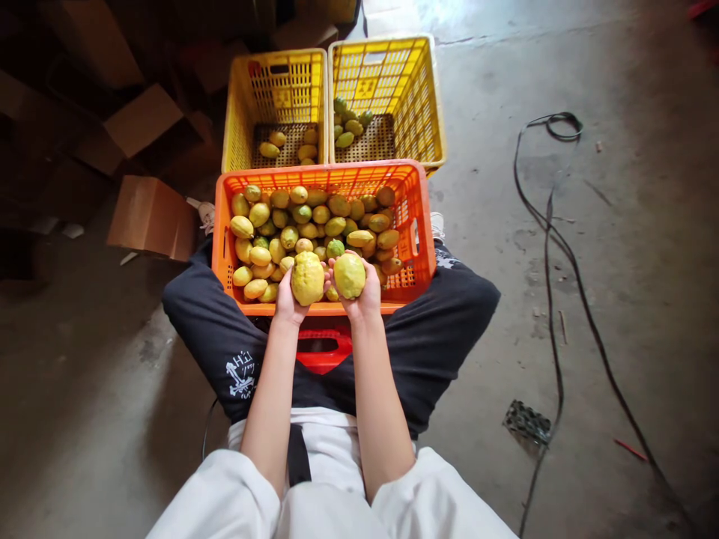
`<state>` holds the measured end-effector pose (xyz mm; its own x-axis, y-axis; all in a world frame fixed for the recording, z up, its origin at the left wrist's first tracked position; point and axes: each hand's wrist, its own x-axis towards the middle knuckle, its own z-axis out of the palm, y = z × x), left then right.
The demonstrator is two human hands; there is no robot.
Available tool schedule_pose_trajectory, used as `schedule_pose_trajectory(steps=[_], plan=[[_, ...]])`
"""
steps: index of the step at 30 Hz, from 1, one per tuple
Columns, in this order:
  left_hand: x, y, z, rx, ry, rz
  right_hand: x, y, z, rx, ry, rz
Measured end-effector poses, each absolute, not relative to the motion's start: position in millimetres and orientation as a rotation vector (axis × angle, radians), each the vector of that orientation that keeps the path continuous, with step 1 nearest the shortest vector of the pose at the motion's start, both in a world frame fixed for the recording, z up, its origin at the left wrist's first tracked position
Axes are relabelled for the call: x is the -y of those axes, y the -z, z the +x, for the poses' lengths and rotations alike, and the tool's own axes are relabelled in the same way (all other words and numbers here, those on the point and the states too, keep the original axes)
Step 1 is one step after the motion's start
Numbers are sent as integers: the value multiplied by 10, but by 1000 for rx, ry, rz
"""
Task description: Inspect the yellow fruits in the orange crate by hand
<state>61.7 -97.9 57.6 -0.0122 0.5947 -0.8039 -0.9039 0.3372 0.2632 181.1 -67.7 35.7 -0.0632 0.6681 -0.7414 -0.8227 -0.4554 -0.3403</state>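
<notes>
My left hand (288,301) holds a bumpy yellow fruit (308,278), palm up, with the fingers curled round it. In my right hand (368,296) lies another yellow fruit (349,275), rounder, slightly greenish and smoother. The two hands are side by side over the near edge of an orange crate (320,174). Many oval fruits (289,238), yellow to green, fill the bottom of that crate. What kind of fruit these are I cannot tell for certain.
Two yellow crates stand behind: the left one (239,112) holds several yellow fruits, the right one (413,97) several green ones. Cardboard boxes (151,213) are at the left. A black cable (549,247) runs along the floor at the right. A red handle (323,361) shows between my legs.
</notes>
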Motion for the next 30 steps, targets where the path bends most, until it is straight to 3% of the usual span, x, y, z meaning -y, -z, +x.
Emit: schedule_pose_trajectory(steps=[19, 30], plan=[[1040, -477, 598, -1058, -1258, -315, 761, -256, 1841, -130, -1846, -1083], [993, -547, 617, -1057, -1364, -326, 787, -223, 1857, 114, -1749, -1009]])
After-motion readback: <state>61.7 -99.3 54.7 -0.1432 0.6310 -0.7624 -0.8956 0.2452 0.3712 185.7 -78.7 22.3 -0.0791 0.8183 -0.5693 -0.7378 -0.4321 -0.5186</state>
